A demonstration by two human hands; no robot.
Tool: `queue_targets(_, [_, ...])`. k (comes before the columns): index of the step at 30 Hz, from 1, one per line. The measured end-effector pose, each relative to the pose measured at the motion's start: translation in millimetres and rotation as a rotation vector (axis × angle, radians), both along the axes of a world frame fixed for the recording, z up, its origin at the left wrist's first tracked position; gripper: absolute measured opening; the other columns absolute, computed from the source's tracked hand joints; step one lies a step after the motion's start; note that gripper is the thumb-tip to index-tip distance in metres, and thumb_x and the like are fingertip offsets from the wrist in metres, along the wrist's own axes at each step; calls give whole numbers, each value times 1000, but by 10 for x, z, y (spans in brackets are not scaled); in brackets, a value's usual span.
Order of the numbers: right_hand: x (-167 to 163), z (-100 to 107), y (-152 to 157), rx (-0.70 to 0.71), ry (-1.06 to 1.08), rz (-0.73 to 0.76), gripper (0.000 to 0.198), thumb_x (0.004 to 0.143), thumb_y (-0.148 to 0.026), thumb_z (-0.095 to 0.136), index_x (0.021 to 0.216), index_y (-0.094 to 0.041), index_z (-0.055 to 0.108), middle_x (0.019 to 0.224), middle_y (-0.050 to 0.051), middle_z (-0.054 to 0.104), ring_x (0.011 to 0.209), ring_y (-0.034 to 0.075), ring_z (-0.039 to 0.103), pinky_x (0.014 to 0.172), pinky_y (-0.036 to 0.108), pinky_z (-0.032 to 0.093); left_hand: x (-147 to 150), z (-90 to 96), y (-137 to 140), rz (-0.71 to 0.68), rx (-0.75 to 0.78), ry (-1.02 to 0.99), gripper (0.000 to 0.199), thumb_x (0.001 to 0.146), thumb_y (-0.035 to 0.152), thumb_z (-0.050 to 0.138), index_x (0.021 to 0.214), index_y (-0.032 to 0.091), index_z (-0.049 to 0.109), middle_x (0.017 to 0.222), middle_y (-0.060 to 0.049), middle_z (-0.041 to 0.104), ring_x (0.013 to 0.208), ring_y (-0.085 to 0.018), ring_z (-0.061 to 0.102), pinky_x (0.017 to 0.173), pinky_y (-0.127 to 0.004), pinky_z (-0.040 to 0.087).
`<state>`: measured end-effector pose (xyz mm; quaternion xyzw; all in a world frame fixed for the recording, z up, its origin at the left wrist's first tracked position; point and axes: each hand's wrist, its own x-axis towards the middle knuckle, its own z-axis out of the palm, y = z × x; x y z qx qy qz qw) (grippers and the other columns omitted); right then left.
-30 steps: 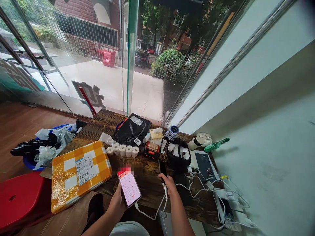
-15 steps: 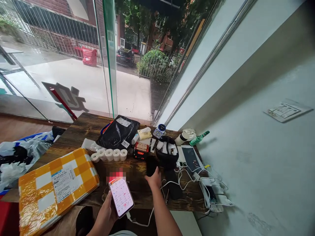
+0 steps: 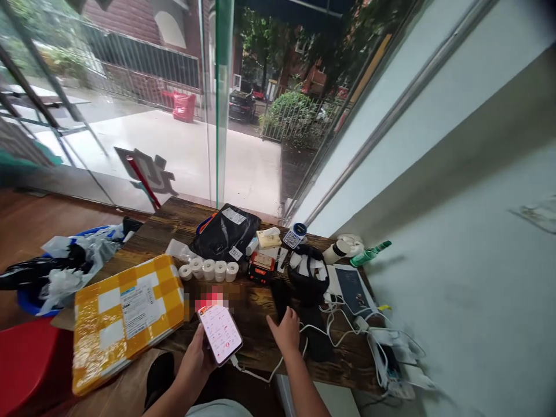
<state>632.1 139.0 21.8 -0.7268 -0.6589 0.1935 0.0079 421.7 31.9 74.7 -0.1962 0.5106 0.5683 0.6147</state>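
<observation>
I grip the lit phone [image 3: 219,333] in my left hand [image 3: 195,365]; my right hand [image 3: 286,331], fingers spread, rests by the dark phone [image 3: 280,296] at 12 o'clock, which needs grasping.

A dark wooden table [image 3: 174,223] stands against glass walls [image 3: 130,116] and a pale wall [image 3: 478,260], over wooden floor [image 3: 35,214].

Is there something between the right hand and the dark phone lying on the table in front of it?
Nothing visible. The right hand rests on the table with its fingertips right at the near end of the dark phone; the white cable runs off to the side.
</observation>
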Motion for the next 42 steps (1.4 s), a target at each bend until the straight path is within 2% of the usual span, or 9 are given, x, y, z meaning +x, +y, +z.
queue_targets(7, [138, 29, 326, -27, -26, -149, 82, 62, -36, 76, 128, 5, 48, 123, 31, 55, 119, 46, 50, 101, 53, 41, 41, -108, -6, -46, 13, 84, 20, 93, 31, 46, 108, 23, 55, 76, 0, 70, 63, -20, 70, 50, -31, 56])
queue_targets(11, [472, 332, 189, -55, 196, -28, 74, 56, -27, 75, 124, -9, 52, 117, 17, 65, 110, 32, 60, 94, 38, 49, 46, -104, 108, -15, 67, 165, 23, 94, 31, 44, 110, 24, 58, 87, 0, 70, 71, -16, 69, 57, -31, 58])
queue_targets(18, [1119, 917, -636, -317, 590, 208, 96, 47, -23, 78, 137, -18, 45, 140, 15, 49, 130, 32, 45, 112, 42, 31, -81, 538, 716, 135, 233, 282, 41, 97, 36, 31, 133, 27, 50, 148, -7, 48, 135, -22, 46, 95, -37, 55])
queue_targets(23, [592, 464, -566, -244, 489, 125, 72, 44, -21, 78, 113, -17, 59, 104, 9, 68, 96, 29, 63, 84, 37, 50, -89, 983, 899, 196, 349, 272, 39, 97, 37, 32, 126, 31, 58, 139, -2, 58, 123, -19, 57, 69, -22, 60])
queue_targets(27, [62, 73, -175, -168, 263, -149, 87, 61, -27, 72, 138, -2, 40, 119, 23, 63, 113, 35, 60, 94, 40, 48, 4, 1101, 732, 104, 298, 244, 36, 96, 35, 38, 121, 25, 61, 123, -5, 68, 86, -14, 70, 61, -22, 60])
queue_targets(31, [-129, 256, -187, -145, 19, -58, 76, 76, -31, 65, 138, 4, 42, 138, 33, 47, 132, 43, 43, 109, 49, 35, 66, 1002, 551, 41, 248, 179, 31, 94, 33, 45, 117, 18, 60, 96, -6, 75, 77, -17, 72, 62, -29, 61])
queue_targets(36, [25, 1121, -517, -971, 498, 675, 37, 73, -48, 69, 103, -26, 75, 104, 7, 75, 100, 30, 68, 91, 42, 49, -15, 781, 416, 113, 238, 204, 25, 93, 33, 48, 109, 19, 61, 89, -3, 75, 78, -16, 72, 70, -29, 60])
queue_targets(38, [-75, 1398, -510, -832, 840, 606, 46, 77, -61, 61, 99, -24, 75, 93, 7, 76, 88, 25, 69, 83, 38, 52, -41, 735, 353, 116, 235, 207, 26, 93, 35, 46, 111, 21, 60, 90, -2, 75, 77, -16, 72, 69, -30, 59])
queue_targets(42, [-686, 1467, -244, -117, 1004, 399, 53, 85, -65, 46, 106, -22, 68, 107, 10, 70, 110, 24, 59, 102, 41, 40, -29, 711, 223, 82, 235, 173, 31, 93, 39, 46, 114, 21, 59, 94, -4, 75, 78, -18, 71, 61, -29, 56])
